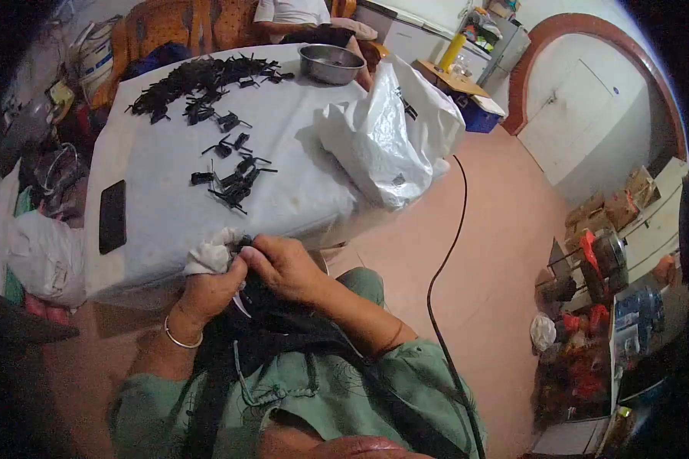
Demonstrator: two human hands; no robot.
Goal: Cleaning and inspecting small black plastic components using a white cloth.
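Black small plastic part (243, 246) sits pinched between both hands at the table's (161, 206) near edge; left hand (210, 287) also clenches a white cloth (210, 256), right hand (283, 264) grips the part. Beyond lie a white plastic bag (383, 138), black phone (112, 216), scattered black pieces (233, 183).

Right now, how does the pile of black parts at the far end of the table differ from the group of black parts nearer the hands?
The far pile is bigger and densely heaped; the near group is small and loosely scattered. The far pile lies near the metal bowl, the near group closer to the phone. Both rest on the white table.
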